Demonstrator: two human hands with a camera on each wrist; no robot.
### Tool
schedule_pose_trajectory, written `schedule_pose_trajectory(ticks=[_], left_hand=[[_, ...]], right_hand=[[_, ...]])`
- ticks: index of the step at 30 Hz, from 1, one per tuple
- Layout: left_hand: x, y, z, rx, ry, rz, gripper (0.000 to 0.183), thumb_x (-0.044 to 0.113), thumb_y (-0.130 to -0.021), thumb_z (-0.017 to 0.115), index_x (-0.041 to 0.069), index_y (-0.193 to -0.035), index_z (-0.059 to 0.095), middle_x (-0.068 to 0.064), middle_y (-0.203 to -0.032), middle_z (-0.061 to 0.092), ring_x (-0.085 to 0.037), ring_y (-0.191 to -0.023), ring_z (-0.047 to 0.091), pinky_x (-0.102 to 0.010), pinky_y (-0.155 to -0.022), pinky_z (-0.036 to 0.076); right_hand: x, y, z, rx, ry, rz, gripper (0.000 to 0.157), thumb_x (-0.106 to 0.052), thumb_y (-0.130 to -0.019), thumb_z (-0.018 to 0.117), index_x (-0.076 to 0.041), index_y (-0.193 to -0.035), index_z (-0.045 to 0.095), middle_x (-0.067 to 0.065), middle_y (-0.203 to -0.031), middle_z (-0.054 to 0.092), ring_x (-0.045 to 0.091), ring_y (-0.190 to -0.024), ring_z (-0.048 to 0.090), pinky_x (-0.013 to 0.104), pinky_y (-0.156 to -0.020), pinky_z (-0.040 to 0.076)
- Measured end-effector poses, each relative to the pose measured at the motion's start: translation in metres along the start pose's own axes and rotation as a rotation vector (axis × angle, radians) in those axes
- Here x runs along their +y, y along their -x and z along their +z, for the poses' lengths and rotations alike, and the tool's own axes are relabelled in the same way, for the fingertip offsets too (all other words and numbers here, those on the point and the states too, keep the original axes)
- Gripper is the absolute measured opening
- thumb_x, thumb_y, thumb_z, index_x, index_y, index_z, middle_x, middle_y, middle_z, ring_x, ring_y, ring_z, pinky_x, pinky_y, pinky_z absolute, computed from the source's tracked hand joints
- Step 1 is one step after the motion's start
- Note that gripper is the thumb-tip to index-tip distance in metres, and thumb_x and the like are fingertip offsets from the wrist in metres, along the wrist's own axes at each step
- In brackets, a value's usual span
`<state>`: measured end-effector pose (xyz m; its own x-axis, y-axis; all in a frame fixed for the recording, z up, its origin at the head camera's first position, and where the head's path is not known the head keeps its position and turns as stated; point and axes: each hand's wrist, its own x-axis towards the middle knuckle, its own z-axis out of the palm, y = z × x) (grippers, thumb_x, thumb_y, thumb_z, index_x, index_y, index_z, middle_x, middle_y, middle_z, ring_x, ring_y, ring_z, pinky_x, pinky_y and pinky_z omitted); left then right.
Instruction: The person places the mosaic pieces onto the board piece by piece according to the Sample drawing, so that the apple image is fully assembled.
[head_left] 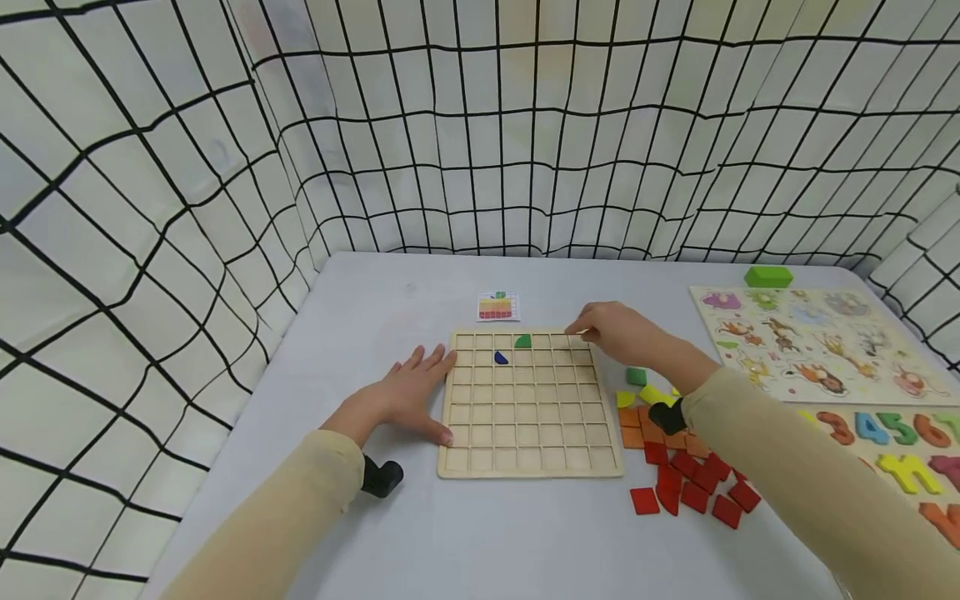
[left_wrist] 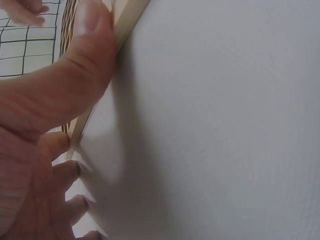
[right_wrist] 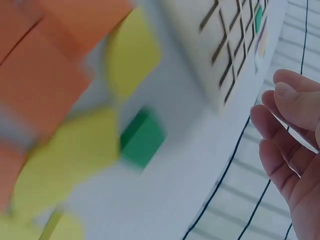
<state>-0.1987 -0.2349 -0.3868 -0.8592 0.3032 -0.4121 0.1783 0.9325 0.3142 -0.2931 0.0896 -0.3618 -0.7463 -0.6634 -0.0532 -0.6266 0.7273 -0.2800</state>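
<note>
A wooden grid board (head_left: 531, 477) lies flat on the white table. My left hand (head_left: 412, 392) rests along its left side with the fingers spread; the left wrist view shows the thumb (left_wrist: 92, 55) on the board's edge. Over the far right corner hovers my right hand (head_left: 618, 332). Its fingers look loosely bent in the right wrist view, with nothing visible between them. In the top row lies a green rounded piece (head_left: 522, 341). A small blue curved piece (head_left: 501, 357) sits in the row below. Behind the board is a small picture card (head_left: 498, 307).
Right of the board lie a green piece (head_left: 636, 377), yellow pieces (head_left: 626, 399), orange tiles (head_left: 632, 437) and red tiles (head_left: 644, 501). Farther right are an animal puzzle board (head_left: 810, 342) and a number puzzle (head_left: 847, 450). A green block (head_left: 768, 277) stands behind; black netting (head_left: 532, 167) surrounds the table.
</note>
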Motion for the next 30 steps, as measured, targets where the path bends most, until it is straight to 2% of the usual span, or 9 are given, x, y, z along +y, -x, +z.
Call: schedule_pose_trajectory(ticks=[4, 8, 11, 15, 20, 25, 28, 30], left_hand=[[-0.004, 0.002, -0.003, 0.007, -0.010, -0.017, 0.124, 0.050, -0.076, 0.087, 0.007, -0.165, 0.012, -0.019, -0.173, 0.005, -0.047, -0.158, 0.000, -0.069, -0.124, 0.012], [-0.007, 0.004, -0.004, 0.008, -0.008, -0.026, 0.125, 0.050, -0.076, 0.088, 0.007, -0.165, 0.011, -0.019, -0.172, 0.005, -0.048, -0.158, -0.001, -0.069, -0.124, 0.011], [-0.008, 0.004, -0.004, 0.007, 0.004, -0.025, 0.125, 0.050, -0.076, 0.088, 0.007, -0.165, 0.012, -0.020, -0.172, 0.005, -0.048, -0.158, -0.001, -0.069, -0.124, 0.010], [-0.008, 0.004, -0.002, 0.006, 0.017, -0.024, 0.125, 0.049, -0.076, 0.088, 0.007, -0.165, 0.012, -0.019, -0.172, 0.005, -0.047, -0.158, -0.001, -0.068, -0.125, 0.010], [-0.006, 0.002, -0.001, 0.004, 0.019, -0.021, 0.125, 0.050, -0.076, 0.088, 0.007, -0.165, 0.011, -0.019, -0.172, 0.005, -0.047, -0.158, -0.002, -0.069, -0.125, 0.010], [-0.005, 0.001, -0.002, 0.007, 0.015, 0.000, 0.125, 0.050, -0.076, 0.088, 0.007, -0.165, 0.011, -0.020, -0.172, 0.004, -0.048, -0.158, -0.001, -0.070, -0.124, 0.011], [-0.001, 0.001, -0.003, 0.005, 0.015, 0.014, 0.125, 0.049, -0.076, 0.088, 0.006, -0.165, 0.011, -0.020, -0.172, 0.005, -0.049, -0.158, -0.001, -0.070, -0.124, 0.012], [0.001, 0.001, -0.002, 0.002, 0.018, 0.018, 0.124, 0.049, -0.076, 0.088, 0.006, -0.165, 0.011, -0.020, -0.172, 0.005, -0.049, -0.158, -0.001, -0.070, -0.124, 0.011]], right_hand=[[0.027, 0.027, -0.006, 0.025, -0.051, 0.067, 0.026, 0.001, -0.098, 0.063, 0.000, -0.121, 0.073, 0.016, -0.118, 0.074, 0.032, -0.107, 0.070, 0.047, -0.092, 0.060], [0.043, 0.046, -0.001, -0.028, -0.082, 0.118, 0.023, -0.002, -0.097, 0.066, 0.000, -0.119, 0.074, 0.016, -0.116, 0.075, 0.032, -0.106, 0.069, 0.048, -0.094, 0.059], [0.044, 0.051, 0.006, -0.074, -0.113, 0.158, 0.023, -0.009, -0.096, 0.070, -0.001, -0.118, 0.075, 0.015, -0.114, 0.075, 0.030, -0.104, 0.067, 0.048, -0.095, 0.058], [0.041, 0.050, 0.014, -0.088, -0.115, 0.217, 0.024, -0.015, -0.094, 0.074, -0.002, -0.115, 0.075, 0.012, -0.111, 0.073, 0.026, -0.098, 0.064, 0.047, -0.094, 0.058], [0.041, 0.045, 0.016, -0.072, -0.106, 0.219, 0.017, -0.010, -0.091, 0.076, -0.004, -0.105, 0.070, 0.009, -0.099, 0.069, 0.024, -0.091, 0.060, 0.044, -0.089, 0.058], [0.038, 0.039, 0.015, 0.045, -0.137, 0.195, 0.008, -0.004, -0.092, 0.074, -0.005, -0.095, 0.067, 0.007, -0.089, 0.067, 0.022, -0.082, 0.056, 0.038, -0.079, 0.054], [0.032, 0.026, 0.016, 0.133, -0.180, 0.173, 0.005, -0.002, -0.093, 0.073, -0.004, -0.094, 0.068, 0.009, -0.091, 0.070, 0.023, -0.085, 0.061, 0.038, -0.079, 0.056], [0.026, 0.015, 0.017, 0.160, -0.213, 0.165, 0.003, -0.002, -0.094, 0.071, -0.003, -0.096, 0.069, 0.010, -0.095, 0.071, 0.024, -0.089, 0.064, 0.039, -0.079, 0.057]])
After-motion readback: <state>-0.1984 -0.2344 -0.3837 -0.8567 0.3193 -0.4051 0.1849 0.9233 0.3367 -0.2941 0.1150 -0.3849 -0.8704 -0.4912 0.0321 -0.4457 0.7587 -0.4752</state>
